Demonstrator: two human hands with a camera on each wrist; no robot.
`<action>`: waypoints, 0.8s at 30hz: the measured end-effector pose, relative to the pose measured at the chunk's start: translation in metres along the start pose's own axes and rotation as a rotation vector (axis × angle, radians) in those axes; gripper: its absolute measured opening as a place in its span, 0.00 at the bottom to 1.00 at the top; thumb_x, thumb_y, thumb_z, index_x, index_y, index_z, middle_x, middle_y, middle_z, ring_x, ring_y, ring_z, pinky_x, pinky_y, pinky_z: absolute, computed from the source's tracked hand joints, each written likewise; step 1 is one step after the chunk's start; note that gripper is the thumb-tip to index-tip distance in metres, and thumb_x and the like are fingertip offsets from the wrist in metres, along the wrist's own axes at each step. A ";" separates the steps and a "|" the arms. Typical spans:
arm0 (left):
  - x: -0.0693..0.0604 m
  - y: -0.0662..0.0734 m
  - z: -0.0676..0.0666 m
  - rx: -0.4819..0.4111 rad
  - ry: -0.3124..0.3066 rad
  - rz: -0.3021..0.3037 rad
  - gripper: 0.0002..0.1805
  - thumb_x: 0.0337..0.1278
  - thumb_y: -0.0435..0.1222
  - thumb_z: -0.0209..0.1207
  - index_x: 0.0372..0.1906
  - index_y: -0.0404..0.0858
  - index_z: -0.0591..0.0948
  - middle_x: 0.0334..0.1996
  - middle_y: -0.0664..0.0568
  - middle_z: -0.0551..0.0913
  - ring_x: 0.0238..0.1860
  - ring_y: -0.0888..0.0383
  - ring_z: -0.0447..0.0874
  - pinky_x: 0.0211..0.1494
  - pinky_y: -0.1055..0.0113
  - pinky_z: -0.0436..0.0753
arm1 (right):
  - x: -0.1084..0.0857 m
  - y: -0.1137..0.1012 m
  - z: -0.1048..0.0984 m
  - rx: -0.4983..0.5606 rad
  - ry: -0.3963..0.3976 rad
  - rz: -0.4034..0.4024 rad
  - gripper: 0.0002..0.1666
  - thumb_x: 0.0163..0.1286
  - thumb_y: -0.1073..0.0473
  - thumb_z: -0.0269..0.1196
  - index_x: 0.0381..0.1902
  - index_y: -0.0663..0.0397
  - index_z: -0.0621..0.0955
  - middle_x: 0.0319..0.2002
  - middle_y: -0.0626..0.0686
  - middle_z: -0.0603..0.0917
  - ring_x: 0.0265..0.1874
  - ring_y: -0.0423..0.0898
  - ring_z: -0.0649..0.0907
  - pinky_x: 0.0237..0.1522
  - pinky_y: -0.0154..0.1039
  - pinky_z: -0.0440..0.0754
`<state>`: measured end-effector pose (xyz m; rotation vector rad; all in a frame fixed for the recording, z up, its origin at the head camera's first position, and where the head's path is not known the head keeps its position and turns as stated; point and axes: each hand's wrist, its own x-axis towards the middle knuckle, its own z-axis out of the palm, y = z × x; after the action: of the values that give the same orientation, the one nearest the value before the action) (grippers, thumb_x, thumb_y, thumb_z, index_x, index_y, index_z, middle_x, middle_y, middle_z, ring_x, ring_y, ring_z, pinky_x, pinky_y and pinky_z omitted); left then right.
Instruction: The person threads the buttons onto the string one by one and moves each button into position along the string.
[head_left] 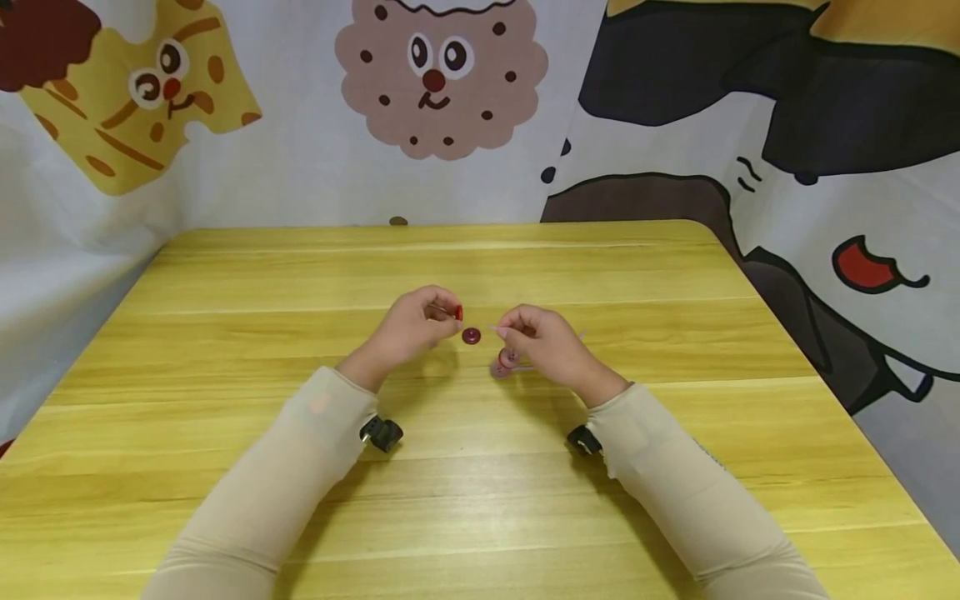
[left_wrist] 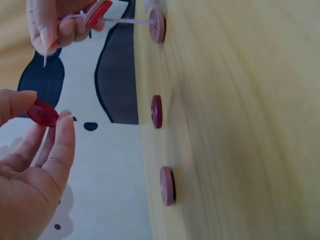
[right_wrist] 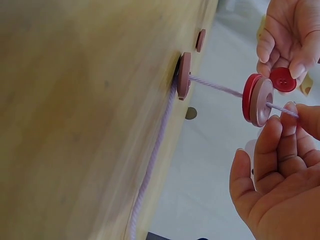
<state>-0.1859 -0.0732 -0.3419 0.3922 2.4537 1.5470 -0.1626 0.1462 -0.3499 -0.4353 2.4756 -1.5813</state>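
Between thumb and fingertips, my left hand holds a red button above the table. My right hand pinches a light purple cord near its end. A pink button and a red button hang together on that cord, and lower down it passes through another pink button at the table. The cord's tip points toward my left hand, apart from the held button. A dark red button lies on the table between the hands.
One more pink button lies on the wooden table, beside the dark red one. Behind the table hangs a cloth printed with cartoon figures.
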 end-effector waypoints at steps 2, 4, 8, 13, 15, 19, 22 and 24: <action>0.000 -0.001 0.002 0.017 -0.004 0.019 0.15 0.61 0.33 0.60 0.52 0.33 0.77 0.46 0.44 0.81 0.50 0.49 0.78 0.46 0.60 0.79 | 0.000 0.000 0.000 0.009 -0.002 0.008 0.13 0.74 0.61 0.56 0.44 0.68 0.77 0.25 0.56 0.80 0.28 0.48 0.82 0.38 0.48 0.82; 0.000 0.000 0.003 0.020 -0.008 0.024 0.15 0.61 0.32 0.60 0.51 0.33 0.77 0.46 0.44 0.81 0.50 0.49 0.78 0.48 0.59 0.79 | 0.000 -0.001 0.001 0.016 -0.005 0.014 0.13 0.74 0.61 0.55 0.45 0.68 0.77 0.26 0.57 0.80 0.28 0.48 0.82 0.38 0.48 0.82; -0.001 0.001 0.005 -0.003 -0.015 0.012 0.15 0.61 0.33 0.61 0.51 0.34 0.77 0.45 0.44 0.81 0.50 0.49 0.79 0.50 0.57 0.79 | 0.000 -0.001 0.001 0.032 -0.010 0.019 0.13 0.74 0.61 0.55 0.45 0.69 0.77 0.26 0.57 0.80 0.29 0.49 0.82 0.38 0.47 0.82; -0.003 0.002 0.007 -0.035 -0.027 -0.004 0.16 0.61 0.33 0.61 0.53 0.33 0.76 0.45 0.43 0.82 0.49 0.49 0.80 0.50 0.57 0.79 | 0.000 -0.001 0.002 0.072 -0.020 0.026 0.13 0.74 0.62 0.55 0.45 0.70 0.76 0.25 0.58 0.79 0.29 0.52 0.84 0.38 0.45 0.83; -0.005 0.003 0.008 -0.035 -0.033 -0.002 0.16 0.61 0.33 0.61 0.53 0.33 0.76 0.46 0.42 0.82 0.49 0.50 0.80 0.50 0.57 0.79 | 0.000 0.000 0.002 0.092 -0.026 0.029 0.13 0.74 0.63 0.55 0.45 0.71 0.75 0.25 0.59 0.79 0.30 0.55 0.84 0.39 0.46 0.84; -0.006 0.004 0.010 -0.037 -0.042 0.018 0.15 0.61 0.33 0.61 0.52 0.34 0.76 0.45 0.43 0.82 0.48 0.50 0.80 0.51 0.56 0.79 | 0.000 0.001 0.003 0.124 -0.036 0.038 0.13 0.74 0.63 0.54 0.46 0.72 0.74 0.25 0.61 0.78 0.31 0.60 0.84 0.40 0.48 0.84; -0.007 0.004 0.012 -0.050 -0.047 0.037 0.15 0.61 0.32 0.61 0.51 0.33 0.76 0.45 0.44 0.82 0.48 0.50 0.80 0.51 0.56 0.79 | 0.000 0.001 0.003 0.140 -0.040 0.040 0.13 0.74 0.64 0.54 0.46 0.73 0.74 0.25 0.61 0.77 0.32 0.62 0.84 0.40 0.48 0.84; -0.007 0.004 0.013 -0.057 -0.047 0.041 0.14 0.61 0.33 0.61 0.50 0.33 0.77 0.44 0.45 0.82 0.48 0.51 0.80 0.50 0.57 0.79 | 0.000 0.002 0.003 0.142 -0.040 0.038 0.13 0.74 0.64 0.54 0.45 0.73 0.74 0.25 0.61 0.77 0.32 0.63 0.84 0.40 0.48 0.84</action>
<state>-0.1750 -0.0632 -0.3439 0.4661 2.3750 1.6004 -0.1622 0.1437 -0.3527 -0.3921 2.3089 -1.7023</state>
